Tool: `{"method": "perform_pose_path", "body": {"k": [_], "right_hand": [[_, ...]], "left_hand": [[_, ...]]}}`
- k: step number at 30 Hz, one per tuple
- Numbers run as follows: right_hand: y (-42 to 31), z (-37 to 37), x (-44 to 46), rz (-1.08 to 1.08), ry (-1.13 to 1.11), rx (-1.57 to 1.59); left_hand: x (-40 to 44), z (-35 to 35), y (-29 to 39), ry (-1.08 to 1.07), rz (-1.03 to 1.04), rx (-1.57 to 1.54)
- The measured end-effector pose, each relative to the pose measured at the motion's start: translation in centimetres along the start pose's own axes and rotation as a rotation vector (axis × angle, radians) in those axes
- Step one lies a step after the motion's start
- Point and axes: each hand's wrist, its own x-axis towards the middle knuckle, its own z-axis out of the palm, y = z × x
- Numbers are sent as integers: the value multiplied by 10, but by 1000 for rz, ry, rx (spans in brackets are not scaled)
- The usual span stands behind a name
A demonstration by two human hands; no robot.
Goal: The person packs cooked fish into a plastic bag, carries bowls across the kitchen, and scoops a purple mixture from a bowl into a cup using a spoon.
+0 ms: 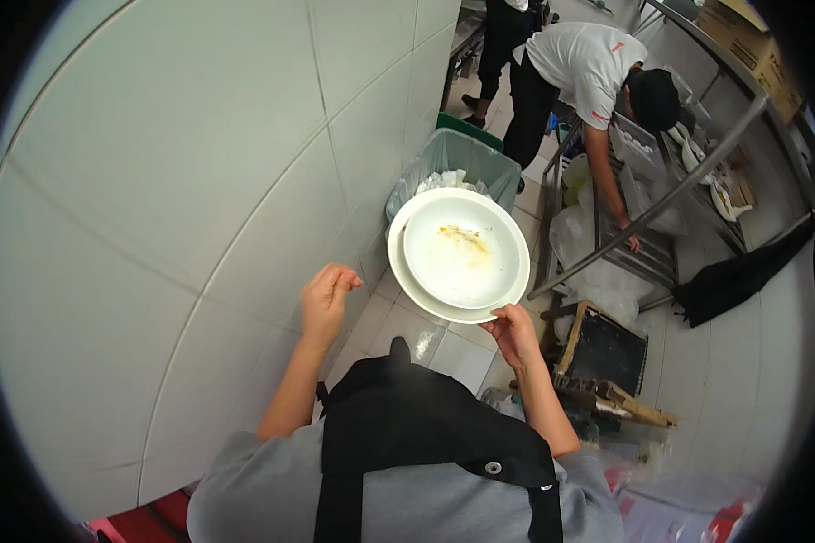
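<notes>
My right hand (512, 333) grips the near right rim of a white plate (406, 282). On that plate rests a white bowl (444, 276) with yellow-brown food residue on its inner surface. My left hand (329, 294) is off to the left of the plate, apart from it, with its fingers curled and drawn together; whether anything small is between them cannot be made out. Just beyond the plate stands a grey bin (466, 149) lined with a plastic bag, with crumpled white waste (444, 181) inside. The plate overlaps the bin's near side in the view.
A tiled wall (199, 181) runs along my left. A co-worker in a white shirt (584, 59) bends over a metal rack (647, 222) at right. A second person's dark-trousered legs (501, 45) are farther back. A wood-framed black board (607, 348) leans low on the right.
</notes>
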Motion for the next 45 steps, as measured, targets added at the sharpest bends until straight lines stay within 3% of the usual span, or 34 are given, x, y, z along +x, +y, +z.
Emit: {"method": "perform_pose_path", "body": {"k": [3, 8, 15, 18, 21, 23, 24, 26, 30, 33, 35, 38, 45], "right_hand": [[-29, -20, 63, 0, 14, 18], [-87, -47, 161, -80, -14, 7], [-163, -100, 341, -90, -32, 7], [-204, -116, 421, -74, -92, -18], [-233, -128, 506, -70, -128, 3], [-254, -129, 560, -79, -144, -13], [-261, -130, 588, -89, -149, -19], [-271, -135, 646, -126, -181, -32], [-287, -113, 724, -155, -209, -112], [-284, -95, 782, -123, -240, -54], [-283, -77, 807, -85, -289, -61], [-281, -47, 832, -9, -342, -14], [-247, -4, 878, 94, -409, 0]], "left_hand": [[63, 27, 12, -17, 21, -73], [140, 53, 28, -5, 290, 43], [196, 117, 29, 162, 157, -178], [207, 146, 30, 378, 101, -86], [210, 171, 19, 331, 152, 236], [195, 199, 9, 244, -194, 69], [191, 213, 8, 267, -210, 73], [185, 239, 9, 340, -456, -40], [175, 269, 6, 504, -491, -187], [181, 289, 19, 607, -641, -326], [190, 304, 28, 513, -738, -301], [201, 319, 33, 413, -725, -353], [238, 344, 35, 357, -717, -293]]}}
